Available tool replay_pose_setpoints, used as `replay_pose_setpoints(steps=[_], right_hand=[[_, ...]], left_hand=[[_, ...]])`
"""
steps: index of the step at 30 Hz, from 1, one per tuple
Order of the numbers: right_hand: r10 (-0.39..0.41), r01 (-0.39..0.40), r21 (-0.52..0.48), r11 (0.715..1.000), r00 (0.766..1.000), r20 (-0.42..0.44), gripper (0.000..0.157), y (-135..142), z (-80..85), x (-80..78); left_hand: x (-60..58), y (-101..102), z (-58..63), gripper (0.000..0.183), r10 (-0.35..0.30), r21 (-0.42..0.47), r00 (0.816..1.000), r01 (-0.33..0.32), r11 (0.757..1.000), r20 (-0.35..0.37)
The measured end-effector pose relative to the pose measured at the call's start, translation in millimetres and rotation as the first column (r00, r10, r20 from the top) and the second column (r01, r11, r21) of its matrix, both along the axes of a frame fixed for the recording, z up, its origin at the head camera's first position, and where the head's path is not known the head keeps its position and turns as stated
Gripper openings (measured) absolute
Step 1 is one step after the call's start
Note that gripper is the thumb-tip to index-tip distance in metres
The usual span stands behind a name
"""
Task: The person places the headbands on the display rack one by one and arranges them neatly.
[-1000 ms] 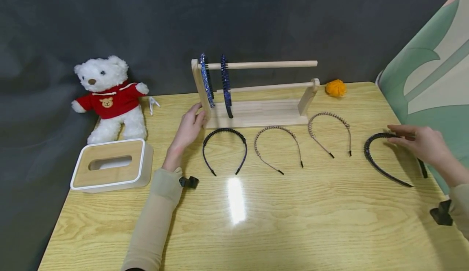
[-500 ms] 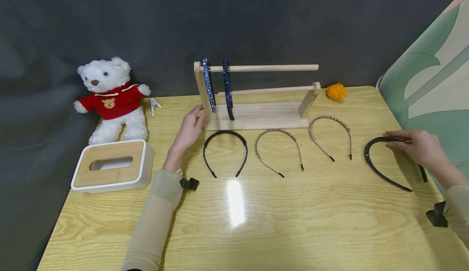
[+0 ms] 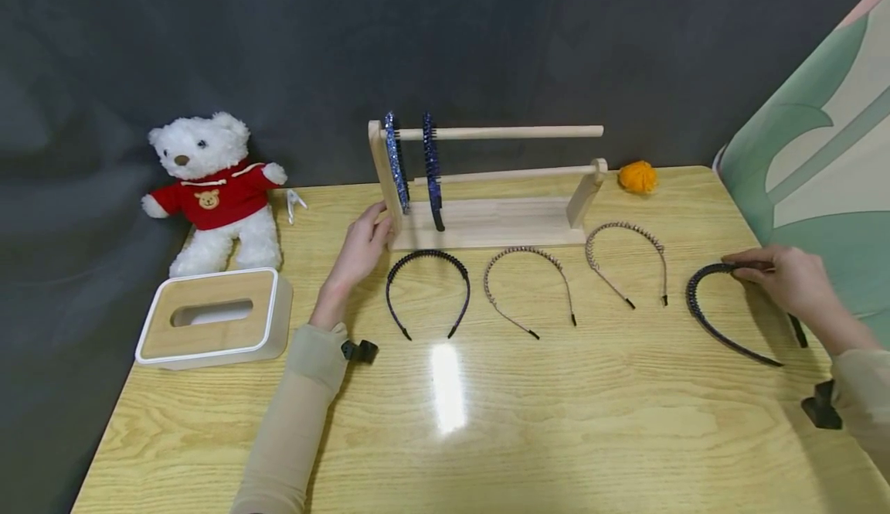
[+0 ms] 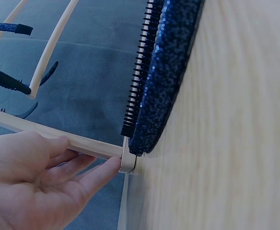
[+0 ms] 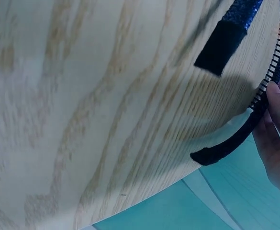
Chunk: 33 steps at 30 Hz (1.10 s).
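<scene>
At the table's right side, my right hand [image 3: 796, 282] pinches a dark headband [image 3: 692, 297] by its upper curve. In the right wrist view this headband [image 5: 230, 141] shows comb teeth and dark, cloth-covered ends, with thumb and fingers on one arm. My left hand [image 3: 358, 251] holds the left upright [image 3: 380, 157] of a wooden headband rack [image 3: 501, 224] low down; the left wrist view shows its thumb and fingers about the wood. From the upper rod hang a glittery light-blue headband [image 3: 395, 162] and a dark-blue sequined headband [image 3: 432, 162].
In front of the rack lie a black headband [image 3: 427, 253] and two brownish beaded headbands [image 3: 523, 250] [image 3: 624, 226]. A white teddy bear [image 3: 215, 197] in red and a tissue box [image 3: 212, 336] are at left. An orange pompom [image 3: 637, 178] sits behind right.
My right fingers have closed on the dark headband and drawn slightly left, with the headband shifting a little. My left hand stays at the rack. The head view has tilted slightly.
</scene>
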State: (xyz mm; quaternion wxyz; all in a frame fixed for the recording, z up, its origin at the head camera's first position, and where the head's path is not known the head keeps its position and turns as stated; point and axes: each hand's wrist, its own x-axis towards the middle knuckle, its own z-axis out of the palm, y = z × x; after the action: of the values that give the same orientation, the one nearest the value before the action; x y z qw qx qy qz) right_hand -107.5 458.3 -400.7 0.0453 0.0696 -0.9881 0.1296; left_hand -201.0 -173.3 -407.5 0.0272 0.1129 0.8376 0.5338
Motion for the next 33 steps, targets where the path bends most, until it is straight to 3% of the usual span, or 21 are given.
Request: replay_pose_setpoints(steps=[7, 15, 27, 33], right_hand=[[0.06, -0.06, -0.001, 0.998, 0.998, -0.018, 0.02, 4, 1.5, -0.2], [0.031, -0.031, -0.014, 0.999, 0.999, 0.02, 0.018, 0, 9.5, 5.6], [0.059, -0.058, 0.021, 0.998, 0.996, -0.068, 0.018, 5, 18.3, 11.1], [0.042, -0.042, 0.003, 0.999, 0.997, -0.067, 0.015, 5, 26.1, 13.3]], left_hand=[[0.3, 0, -0.5, 0.045, 0.004, -0.007, 1.0, -0.004, 1.0, -0.009], [0.6, -1, 0.2, 0.045, 0.013, -0.026, 1.0, -0.013, 1.0, -0.015], [1.0, 0, 1.5, 0.044, 0.009, -0.028, 1.0, -0.009, 1.0, -0.028], [0.0, -1, 0.2, 0.045, 0.008, -0.029, 1.0, -0.008, 1.0, -0.015]])
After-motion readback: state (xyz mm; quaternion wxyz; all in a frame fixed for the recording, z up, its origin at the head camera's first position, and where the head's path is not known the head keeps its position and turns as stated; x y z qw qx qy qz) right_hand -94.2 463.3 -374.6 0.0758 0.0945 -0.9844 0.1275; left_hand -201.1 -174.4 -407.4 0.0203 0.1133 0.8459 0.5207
